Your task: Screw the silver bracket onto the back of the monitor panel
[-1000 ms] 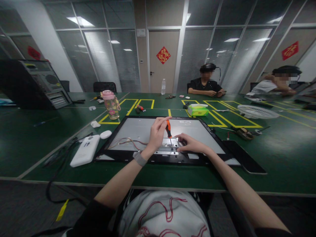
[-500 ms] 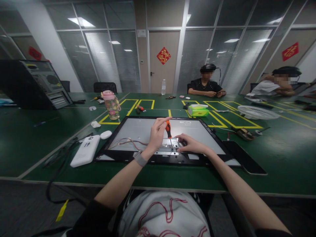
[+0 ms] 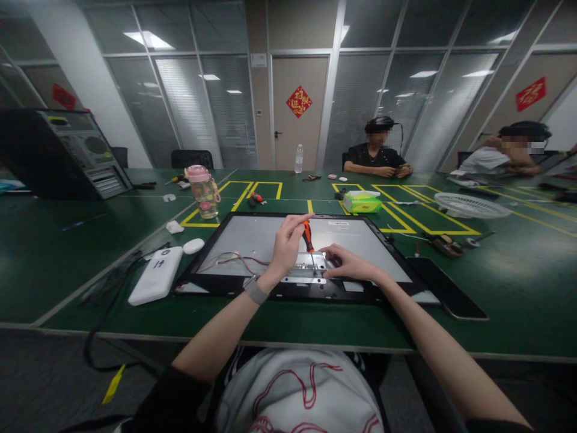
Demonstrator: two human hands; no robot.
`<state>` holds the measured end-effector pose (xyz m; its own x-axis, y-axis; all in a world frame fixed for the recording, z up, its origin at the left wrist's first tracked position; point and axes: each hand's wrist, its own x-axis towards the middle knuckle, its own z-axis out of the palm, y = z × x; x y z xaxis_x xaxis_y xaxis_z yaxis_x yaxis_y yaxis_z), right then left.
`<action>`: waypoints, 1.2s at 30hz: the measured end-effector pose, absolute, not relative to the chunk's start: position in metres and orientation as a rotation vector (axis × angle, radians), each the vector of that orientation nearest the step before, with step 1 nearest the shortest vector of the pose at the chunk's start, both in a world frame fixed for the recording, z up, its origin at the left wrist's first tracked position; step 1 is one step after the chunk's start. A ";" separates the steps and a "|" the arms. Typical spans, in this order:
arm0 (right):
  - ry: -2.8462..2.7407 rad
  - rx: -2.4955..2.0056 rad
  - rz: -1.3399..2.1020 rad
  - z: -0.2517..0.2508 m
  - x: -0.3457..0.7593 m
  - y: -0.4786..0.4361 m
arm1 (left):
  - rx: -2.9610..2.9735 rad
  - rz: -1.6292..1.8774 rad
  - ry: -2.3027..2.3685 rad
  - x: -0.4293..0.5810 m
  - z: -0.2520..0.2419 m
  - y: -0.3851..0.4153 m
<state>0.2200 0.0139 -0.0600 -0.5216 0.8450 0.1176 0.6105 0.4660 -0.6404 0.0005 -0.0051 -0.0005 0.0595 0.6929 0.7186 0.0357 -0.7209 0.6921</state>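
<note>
A screwdriver (image 3: 308, 238) with an orange and black handle stands nearly upright, its shaft pointing down at a silver metal bracket (image 3: 306, 280). My left hand (image 3: 287, 242) is closed around the handle from the left, some fingers stretched over its top. At the bracket's right end my right hand (image 3: 346, 264) grips it with curved fingers, thumb near the screwdriver's tip and index finger towards the far edge. The bracket lies on a flat display panel (image 3: 374, 240) with a black frame. Thin coloured wires (image 3: 238, 257) run left from the bracket. The screwdriver's tip is too small to make out.
Left of the panel lie a white power bank (image 3: 155, 278) and a small white case (image 3: 193, 246); behind stands a pink-lidded bottle (image 3: 205, 195). A black phone (image 3: 446, 288) lies right. Beyond are a tissue pack (image 3: 361, 202), a white fan grille (image 3: 471, 205) and two seated people.
The screwdriver's handle has shifted or turned very slightly in my left hand. My right hand stays at the bracket.
</note>
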 end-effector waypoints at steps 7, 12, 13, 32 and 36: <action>-2.298 -1.227 0.768 -0.057 0.219 0.012 | 1.826 1.685 0.698 0.003 -0.002 -0.006; -2.297 -1.221 0.761 -0.058 0.219 0.012 | 1.851 1.744 0.790 0.001 -0.001 -0.006; -2.293 -1.225 0.762 -0.058 0.219 0.012 | 1.850 1.742 0.778 0.000 -0.001 -0.005; -2.302 -1.246 0.755 -0.055 0.218 0.010 | 1.793 1.781 0.790 0.002 -0.003 -0.005; -2.298 -1.236 0.758 -0.056 0.218 0.011 | 1.801 1.724 0.689 0.002 -0.004 -0.004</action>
<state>0.2178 0.0112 -0.0560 -0.5162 0.8499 0.1057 0.6203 0.4561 -0.6381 0.0025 -0.0040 -0.0043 0.0471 0.6944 0.7181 -0.0081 -0.7186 0.6954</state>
